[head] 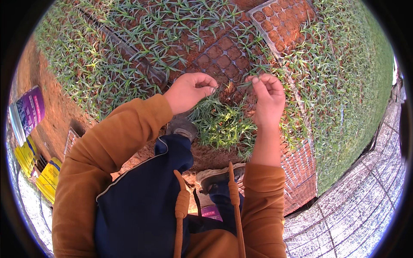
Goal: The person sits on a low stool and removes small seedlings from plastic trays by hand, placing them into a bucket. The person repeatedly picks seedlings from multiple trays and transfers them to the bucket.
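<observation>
My left hand (pixel 190 91) has thumb and forefinger pinched together above a heap of loose green seedlings (pixel 226 124). Nothing plain shows between those fingertips. A small seedling (pixel 248 84) is pinched between the thumb and fingers of my right hand (pixel 269 93); its narrow leaves stick out to the left. Just beyond both hands lies a cell tray (pixel 223 61) of reddish-brown soil. Several of its nearer cells show bare soil, while seedlings stand in cells farther off and to the right. The heap rests between my hands and my feet, partly shaded.
Planted trays (pixel 106 64) spread at left, with a dense green bed (pixel 351 96) at right. Another soil-filled tray (pixel 284 24) lies at the top right. Stacked trays (pixel 300 174) stand beside my right arm. Purple (pixel 34 108) and yellow (pixel 50 177) printed bags sit at far left.
</observation>
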